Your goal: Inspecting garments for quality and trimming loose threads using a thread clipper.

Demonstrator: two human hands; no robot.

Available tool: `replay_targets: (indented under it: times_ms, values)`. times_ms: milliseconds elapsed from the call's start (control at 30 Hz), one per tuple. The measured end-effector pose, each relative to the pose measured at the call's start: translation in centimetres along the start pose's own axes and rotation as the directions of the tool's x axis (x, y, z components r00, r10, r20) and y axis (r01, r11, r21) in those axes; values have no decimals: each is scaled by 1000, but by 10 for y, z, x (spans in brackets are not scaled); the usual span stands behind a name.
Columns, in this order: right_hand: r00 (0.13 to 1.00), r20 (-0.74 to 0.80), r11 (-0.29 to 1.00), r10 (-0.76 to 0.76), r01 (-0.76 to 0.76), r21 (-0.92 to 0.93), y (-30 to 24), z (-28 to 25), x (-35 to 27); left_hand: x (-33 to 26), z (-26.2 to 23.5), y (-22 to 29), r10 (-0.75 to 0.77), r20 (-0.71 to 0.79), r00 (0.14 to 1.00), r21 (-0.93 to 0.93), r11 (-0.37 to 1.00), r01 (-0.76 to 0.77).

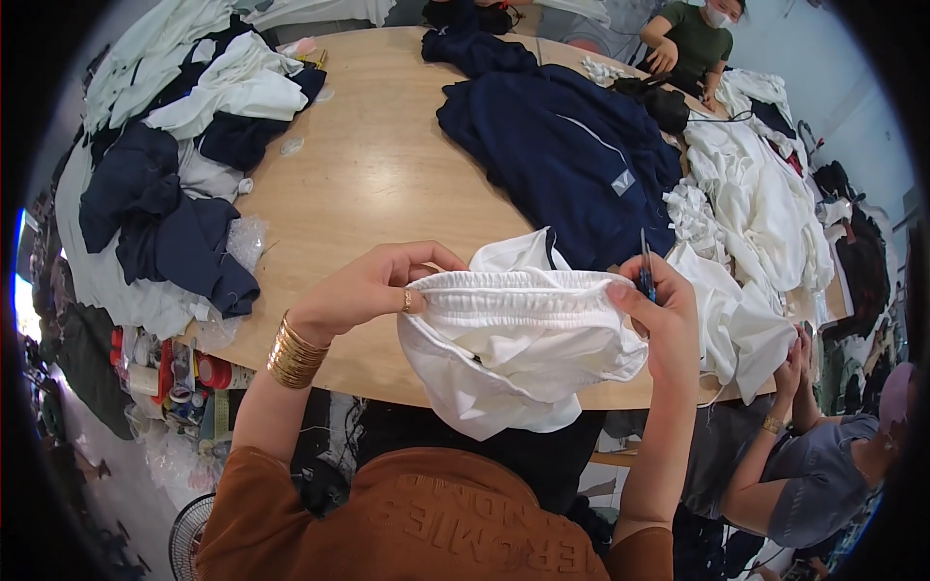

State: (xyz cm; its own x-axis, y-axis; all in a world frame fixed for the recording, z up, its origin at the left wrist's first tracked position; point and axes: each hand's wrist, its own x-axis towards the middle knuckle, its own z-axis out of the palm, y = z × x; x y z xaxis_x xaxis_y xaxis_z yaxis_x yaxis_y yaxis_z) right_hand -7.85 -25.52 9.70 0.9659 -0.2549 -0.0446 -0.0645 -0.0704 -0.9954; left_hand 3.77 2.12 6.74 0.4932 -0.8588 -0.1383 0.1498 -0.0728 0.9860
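A white garment with a gathered elastic waistband point(523, 334) hangs between my hands above the table's near edge, its waist opening stretched sideways. My left hand point(373, 286) pinches the left end of the waistband between thumb and fingers; gold bangles circle that wrist. At the other end, my right hand point(666, 308) grips the band with its thumb on top. Small thread snips point(645, 271) are also tucked in that hand, blades pointing up. Part of the garment, with a dark edge, rises behind the band. Its lower part droops past the table edge toward me.
Dark navy garments point(562, 145) lie on the wooden table point(368, 145) ahead. White and navy clothes point(232, 92) are heaped at left, more white cloth point(756, 203) at right. One co-worker point(693, 48) is at the far right; another person's hands point(792, 363) touch white cloth nearby.
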Motion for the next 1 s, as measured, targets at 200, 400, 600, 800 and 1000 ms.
replay_targets:
  times_ms: [200, 400, 600, 800, 1000]
  values:
    - [999, -50, 1000, 20, -20, 6, -2, -5, -4, 0, 3, 0, -4, 49, 999, -14, 1000, 5]
    - [983, -174, 993, -51, 69, 98, -5, -13, -4, 11, 19, -49, -10, 16, 1000, 525, 851, 0]
    - [961, -271, 987, -53, 91, 129, 0, -23, -10, 0, -15, -37, -27, -61, 998, 216, 976, 40]
    - [920, -388, 969, -47, 136, 207, 30, -14, -8, -2, -38, 6, 285, -398, 872, 332, 931, -153]
    - [942, -335, 988, 5, -56, -143, 129, -12, 3, 8, -60, -77, -67, -264, 962, 305, 941, 149]
